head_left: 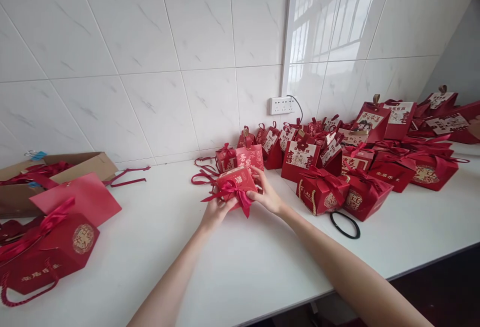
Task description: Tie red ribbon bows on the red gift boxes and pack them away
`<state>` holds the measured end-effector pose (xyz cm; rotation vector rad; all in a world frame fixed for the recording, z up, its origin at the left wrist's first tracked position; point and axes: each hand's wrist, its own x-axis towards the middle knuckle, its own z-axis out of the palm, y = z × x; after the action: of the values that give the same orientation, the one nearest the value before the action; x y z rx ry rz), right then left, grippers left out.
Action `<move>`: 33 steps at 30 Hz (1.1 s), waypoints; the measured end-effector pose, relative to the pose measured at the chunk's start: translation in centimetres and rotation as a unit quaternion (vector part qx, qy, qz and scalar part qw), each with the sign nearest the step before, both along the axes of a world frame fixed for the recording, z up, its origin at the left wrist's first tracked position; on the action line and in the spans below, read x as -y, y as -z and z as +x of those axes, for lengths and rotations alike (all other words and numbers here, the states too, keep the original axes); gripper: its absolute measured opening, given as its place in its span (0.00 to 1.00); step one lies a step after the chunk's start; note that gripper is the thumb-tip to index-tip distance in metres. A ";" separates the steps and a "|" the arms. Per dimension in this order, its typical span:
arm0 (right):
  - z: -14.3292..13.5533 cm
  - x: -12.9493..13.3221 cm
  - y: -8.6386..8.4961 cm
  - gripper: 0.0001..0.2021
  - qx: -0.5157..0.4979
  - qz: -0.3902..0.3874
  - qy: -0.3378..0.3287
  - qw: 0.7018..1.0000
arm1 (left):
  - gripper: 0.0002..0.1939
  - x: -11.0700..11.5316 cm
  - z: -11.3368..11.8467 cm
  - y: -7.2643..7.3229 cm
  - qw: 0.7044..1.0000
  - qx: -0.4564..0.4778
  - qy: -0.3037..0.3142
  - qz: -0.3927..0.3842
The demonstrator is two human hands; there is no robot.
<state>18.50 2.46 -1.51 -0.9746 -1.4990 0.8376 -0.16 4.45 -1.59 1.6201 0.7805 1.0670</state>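
Observation:
Between my two hands is a small red gift box [240,179] with gold print and a red ribbon bow [233,190] on its near side. My left hand [218,212] grips its lower left, the thumb by the bow. On the right side my right hand [267,194] holds it, fingers over the top edge and thumb near the ribbon. Just behind it stand another red box [250,157] with gold print and a smaller bow-tied box [225,157]. Loose dark red ribbon loops [204,174] lie to the left of the held box.
Many red gift boxes [300,159] crowd the right of the white table [150,262]. A black ring [345,225] lies before them. At left are a cardboard box [97,162] of ribbons, a red card [80,199] and a larger red box [71,252]. A power strip [282,105] is on the wall.

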 end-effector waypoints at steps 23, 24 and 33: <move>0.4 -0.6 1.2 0.42 0.102 0.160 0.149 0.970 | 0.14 -0.1 -0.3 0.4 0.847 -0.142 -0.299 0.415; 0.4 -0.6 1.2 0.42 0.094 0.149 0.154 0.972 | 0.14 0.0 -0.3 0.4 0.848 -0.150 -0.284 0.422; 0.1 -0.6 1.4 0.39 0.049 0.075 0.122 0.988 | 0.10 1.7 0.7 0.6 0.904 -0.294 -0.033 0.307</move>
<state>18.56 3.11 -2.94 -1.0730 -1.4672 0.4998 0.50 2.72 -2.19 2.5438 0.9424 0.9208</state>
